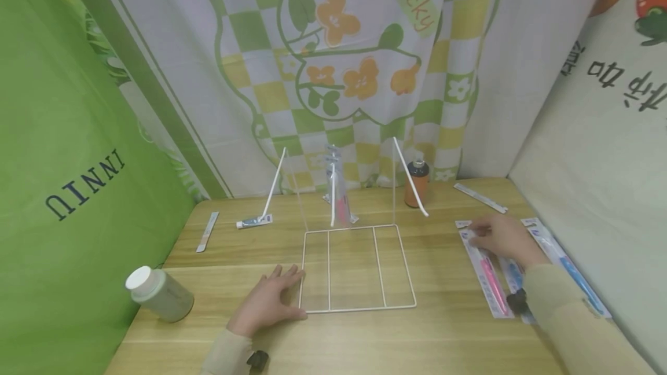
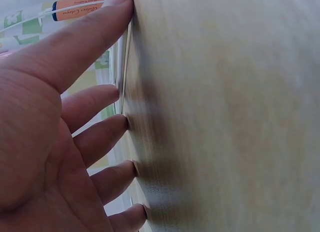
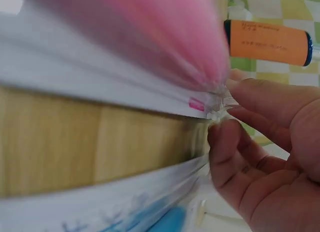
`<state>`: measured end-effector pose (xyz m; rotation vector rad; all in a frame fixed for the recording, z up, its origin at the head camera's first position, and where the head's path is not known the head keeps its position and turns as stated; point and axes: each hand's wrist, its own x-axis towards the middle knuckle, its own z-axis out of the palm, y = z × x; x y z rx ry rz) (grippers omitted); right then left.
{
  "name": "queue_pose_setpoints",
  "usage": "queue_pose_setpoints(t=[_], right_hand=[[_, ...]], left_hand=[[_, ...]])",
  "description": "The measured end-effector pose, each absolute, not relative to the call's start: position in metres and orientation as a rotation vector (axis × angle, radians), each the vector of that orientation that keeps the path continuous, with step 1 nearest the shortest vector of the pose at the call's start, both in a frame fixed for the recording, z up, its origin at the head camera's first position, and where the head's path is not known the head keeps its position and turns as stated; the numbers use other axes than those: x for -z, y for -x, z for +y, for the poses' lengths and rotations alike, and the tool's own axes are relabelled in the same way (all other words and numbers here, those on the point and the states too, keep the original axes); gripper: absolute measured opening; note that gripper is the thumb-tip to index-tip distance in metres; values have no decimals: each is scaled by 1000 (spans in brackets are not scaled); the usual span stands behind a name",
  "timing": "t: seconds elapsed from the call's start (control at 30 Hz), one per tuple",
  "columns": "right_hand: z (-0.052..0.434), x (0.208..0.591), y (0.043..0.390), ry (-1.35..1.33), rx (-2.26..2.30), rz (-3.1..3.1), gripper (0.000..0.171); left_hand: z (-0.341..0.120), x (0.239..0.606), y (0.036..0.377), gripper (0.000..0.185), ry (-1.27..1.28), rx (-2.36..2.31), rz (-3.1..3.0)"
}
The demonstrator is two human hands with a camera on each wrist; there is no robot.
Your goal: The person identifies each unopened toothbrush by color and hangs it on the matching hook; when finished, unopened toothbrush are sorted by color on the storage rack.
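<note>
Right hand (image 1: 502, 237) pinches the top end of the pink packaged toothbrush (image 1: 490, 278), flat on the worktop (image 1: 344, 340); left hand (image 1: 271, 300) lies spread, fingertips touching the white wire rack (image 1: 359, 309).

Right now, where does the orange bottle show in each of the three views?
Head: the orange bottle stands upright at the table's far edge, right of the wire rack.
Left wrist: it lies across the top left corner, above the left hand's fingers.
Right wrist: it shows top right, above the right hand.
Shared landmark: the checked curtain behind the bottle.
</note>
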<state>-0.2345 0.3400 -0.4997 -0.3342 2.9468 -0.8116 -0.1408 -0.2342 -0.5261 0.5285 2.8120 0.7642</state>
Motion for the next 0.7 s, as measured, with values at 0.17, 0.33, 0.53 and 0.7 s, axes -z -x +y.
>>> queue_pose_setpoints(t=[0.17,0.33,0.53,0.7], right_hand=[[336,496,234,331,835,2951,53],[332,492,233,315,897,2940,55],[327,485,229,298,1005,2929,60],[315,482,224,309,1046,3022,62]], left_hand=[[-234,527,141,95,-526,-765,2810],[-234,527,141,95,-525,-754,2812],[-234,526,140,95,-525,-755,2812],[-234,525,140,95,-523,-756,2812]])
